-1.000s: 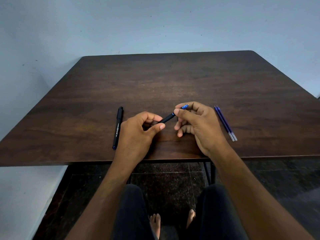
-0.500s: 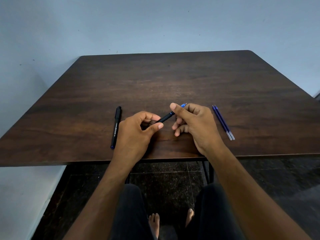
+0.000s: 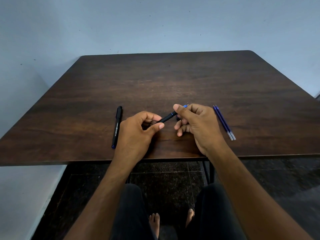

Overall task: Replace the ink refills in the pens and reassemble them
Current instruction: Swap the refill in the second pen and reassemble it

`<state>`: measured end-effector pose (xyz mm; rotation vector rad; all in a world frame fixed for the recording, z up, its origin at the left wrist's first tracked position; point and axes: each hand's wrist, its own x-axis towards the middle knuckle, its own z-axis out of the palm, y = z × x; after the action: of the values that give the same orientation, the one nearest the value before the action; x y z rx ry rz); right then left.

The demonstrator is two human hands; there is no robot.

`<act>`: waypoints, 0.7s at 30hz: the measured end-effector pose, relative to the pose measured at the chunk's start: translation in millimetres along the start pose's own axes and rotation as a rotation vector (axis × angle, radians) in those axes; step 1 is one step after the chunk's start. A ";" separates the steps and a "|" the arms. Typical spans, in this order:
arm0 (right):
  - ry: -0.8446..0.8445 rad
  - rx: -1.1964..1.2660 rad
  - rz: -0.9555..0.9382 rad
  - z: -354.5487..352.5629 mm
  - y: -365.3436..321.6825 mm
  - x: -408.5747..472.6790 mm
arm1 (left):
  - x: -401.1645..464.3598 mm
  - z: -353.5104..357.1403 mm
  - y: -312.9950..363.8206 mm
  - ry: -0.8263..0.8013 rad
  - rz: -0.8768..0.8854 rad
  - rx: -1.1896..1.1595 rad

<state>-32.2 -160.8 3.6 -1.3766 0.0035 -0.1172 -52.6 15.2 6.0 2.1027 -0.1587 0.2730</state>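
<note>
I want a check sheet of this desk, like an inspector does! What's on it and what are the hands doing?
Surface: dark wooden table, mostly bare.
Job's things: black pen held between both hands, its blue tip end at the right fingers; a second black pen, capped, lying left of the hands; two blue refills lying side by side to the right.
Clutter: nothing seen.
Grippers: left hand pinches the pen's barrel; right hand grips its tip end.
Cables: nothing seen.
Surroundings: pale blue wall behind, dark speckled floor below, the person's bare feet under the table.
</note>
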 end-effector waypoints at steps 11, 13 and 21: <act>-0.050 0.044 0.008 -4.7 -3.4 -1.3 | 0.2 1.0 -0.9 0.012 0.017 0.004; -0.043 0.035 0.010 -4.7 -2.2 -0.5 | 0.3 1.0 -0.7 0.017 0.017 0.004; -0.023 -0.022 0.000 -5.5 2.5 2.0 | 1.0 0.5 -1.4 0.015 0.014 0.027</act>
<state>-30.4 -165.9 0.3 -1.3998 -0.0138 -0.1016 -51.3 15.4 4.8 2.1264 -0.1616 0.3004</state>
